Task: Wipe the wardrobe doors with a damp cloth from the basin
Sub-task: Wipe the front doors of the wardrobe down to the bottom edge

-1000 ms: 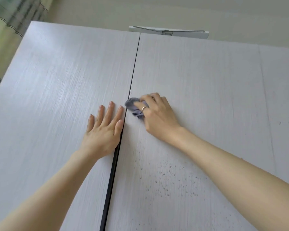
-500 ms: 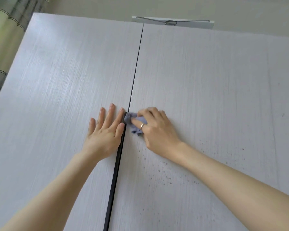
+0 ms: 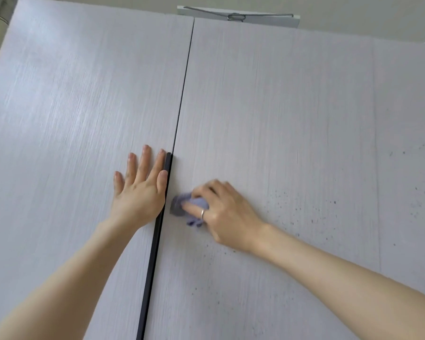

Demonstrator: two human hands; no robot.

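Cloth [image 3: 190, 209] bunched under right hand [image 3: 221, 212], pressed on right door [image 3: 280, 119] beside dark centre seam [image 3: 155, 231]; speckled dirt [image 3: 292, 212] lies rightward and below; left hand [image 3: 139, 190] flat, fingers spread, bracing left door [image 3: 71, 106].

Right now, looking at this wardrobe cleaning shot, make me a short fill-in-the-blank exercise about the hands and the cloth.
1. The right hand grips a purple ____.
2. The left hand lies flat on the ____ door.
3. The dark specks are on the ____ door.
4. The ring sits on the ____ hand.

Missing words: cloth; left; right; right
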